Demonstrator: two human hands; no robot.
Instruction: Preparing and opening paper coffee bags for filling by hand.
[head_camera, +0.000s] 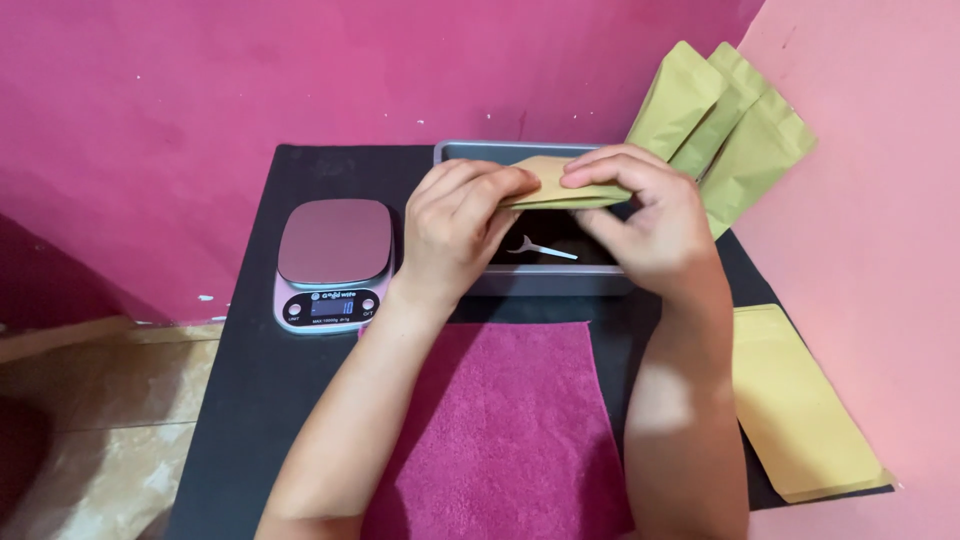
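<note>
One black mat (250, 400) covers the table, and on it lies one magenta cloth (500, 430), the largest loose thing. At the right edge one flat tan pouch (795, 410) rests alone, and three more olive-tan pouches (725, 130) lean upright in the corner against the wall. One grey rectangular tray (545, 280) sits at the back of the mat, with one small white scoop (540, 248) lying inside it. One pink kitchen scale (333, 262) stands just left of the tray.

Both forearms reach forward from the bottom edge, converging above the tray. The left hand (455, 230) and right hand (650, 215) meet at one more tan pouch (550, 185), held level over the tray. Each hand is curled closed, pinching the pouch's top edge between thumb and fingers, the left at its left end and the right along its right half.
</note>
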